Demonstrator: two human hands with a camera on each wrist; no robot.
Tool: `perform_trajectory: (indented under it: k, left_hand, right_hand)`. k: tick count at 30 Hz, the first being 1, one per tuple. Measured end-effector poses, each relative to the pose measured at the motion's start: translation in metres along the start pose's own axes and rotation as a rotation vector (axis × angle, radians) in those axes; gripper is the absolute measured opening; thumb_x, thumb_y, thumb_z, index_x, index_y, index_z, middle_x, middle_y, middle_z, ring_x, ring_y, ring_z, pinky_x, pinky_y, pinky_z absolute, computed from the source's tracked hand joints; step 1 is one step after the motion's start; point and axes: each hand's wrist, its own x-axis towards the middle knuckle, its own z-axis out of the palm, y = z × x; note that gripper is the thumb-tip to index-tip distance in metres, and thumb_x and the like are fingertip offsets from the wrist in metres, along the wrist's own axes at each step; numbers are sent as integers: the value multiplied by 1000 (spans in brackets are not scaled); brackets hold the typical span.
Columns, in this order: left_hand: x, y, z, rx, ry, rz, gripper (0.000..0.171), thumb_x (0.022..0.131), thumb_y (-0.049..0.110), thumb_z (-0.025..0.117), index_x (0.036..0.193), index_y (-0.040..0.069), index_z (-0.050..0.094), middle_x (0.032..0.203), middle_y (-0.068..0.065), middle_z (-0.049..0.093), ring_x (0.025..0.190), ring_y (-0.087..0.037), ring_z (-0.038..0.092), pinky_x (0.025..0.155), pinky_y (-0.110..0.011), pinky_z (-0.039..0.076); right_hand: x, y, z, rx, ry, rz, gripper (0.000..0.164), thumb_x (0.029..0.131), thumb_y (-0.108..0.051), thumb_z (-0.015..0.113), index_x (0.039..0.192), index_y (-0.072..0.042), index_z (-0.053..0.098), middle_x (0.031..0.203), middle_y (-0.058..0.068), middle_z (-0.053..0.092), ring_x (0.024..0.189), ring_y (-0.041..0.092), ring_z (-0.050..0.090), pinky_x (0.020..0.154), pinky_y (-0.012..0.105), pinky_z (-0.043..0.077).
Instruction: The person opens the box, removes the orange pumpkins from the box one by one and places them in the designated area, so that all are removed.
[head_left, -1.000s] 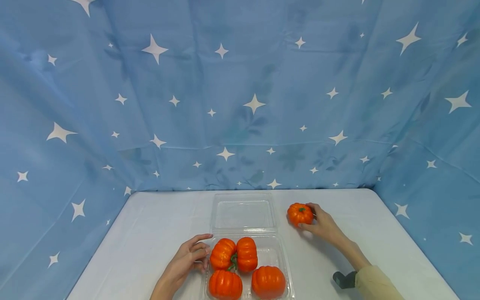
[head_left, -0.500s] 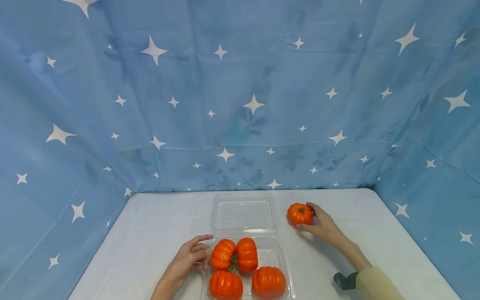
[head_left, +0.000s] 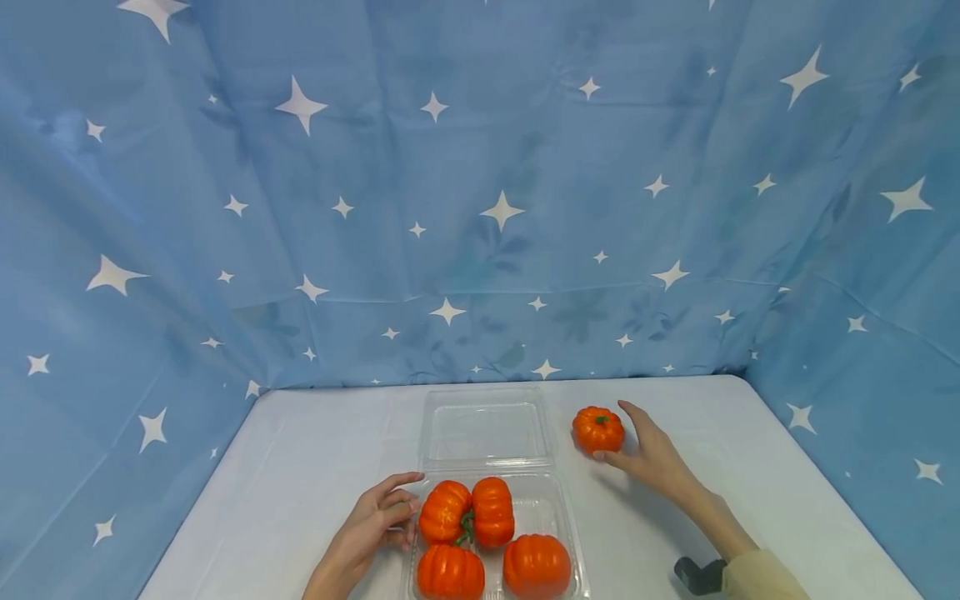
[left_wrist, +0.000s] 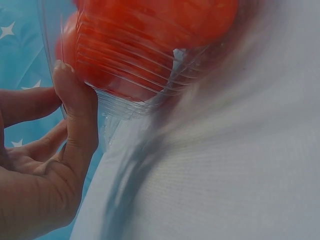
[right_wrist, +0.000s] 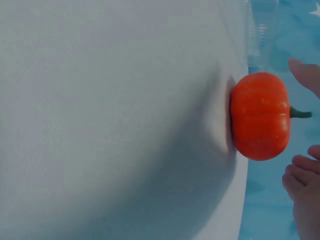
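A clear plastic clamshell container (head_left: 562, 508) lies with its lid (head_left: 487, 429) folded back. Inside its base sit several small orange pumpkins, one at the front right (head_left: 537, 567) apart from the others. At the container's left side, my left hand (head_left: 367, 525) pinches the rim between thumb (left_wrist: 77, 110) and finger. Right of the lid, another orange pumpkin (head_left: 597, 430) with a short green stem rests on the table. My right hand (head_left: 660, 462) is spread around its right side, thumb and fingers apart from it in the right wrist view.
The table has a white cover (head_left: 300, 450). A blue star-patterned curtain (head_left: 480, 208) hangs behind it and along both sides. A dark device (head_left: 699, 575) sits at the right wrist beside a pale sleeve (head_left: 761, 577).
My right hand has loosened from the pumpkin and drawn slightly back to the right, fingers spreading wider. The pumpkin stays in place. The left hand stays at the container.
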Motion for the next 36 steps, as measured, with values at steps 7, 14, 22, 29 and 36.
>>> perform_trajectory:
  k: [7,14,22,29,36]
  left_hand:
    - [-1,0,-2,2,4,5,61,99,10,61,153,-3,38,90,-2,63,64,-12,58,57,-26,55]
    - [0,-1,-3,-7,9,10,62,99,9,61,154,-3,36,90,-2,64,64,-13,57,56,-27,55]
    - [0,-1,-3,-2,8,11,61,99,9,60,154,-3,36,90,-1,64,64,-13,57,56,-27,54]
    - [1,0,-1,1,6,11,61,100,9,60,154,-3,37,90,-2,64,63,-13,57,56,-26,54]
    - [1,1,1,6,1,12,61,100,9,60,154,-3,36,91,-2,63,62,-13,57,56,-26,54]
  right_hand:
    - [-11,-13,-6,-5,69,-81,92,83,-37,85,151,5,39,152,31,43,137,52,44,105,70,43]
    - [-20,-30,-8,-7,87,-134,82,83,-31,87,146,4,47,146,27,53,131,48,52,101,67,47]
    - [-29,-54,-8,-18,41,-142,77,83,-33,87,144,-1,52,143,22,58,130,44,56,101,63,50]
    - [-33,-70,-7,30,-10,-176,75,83,-36,87,143,-4,55,140,18,62,126,40,60,100,61,52]
    - [-35,-82,-3,116,-95,-187,71,85,-34,85,143,-8,55,141,14,62,126,37,61,100,58,53]
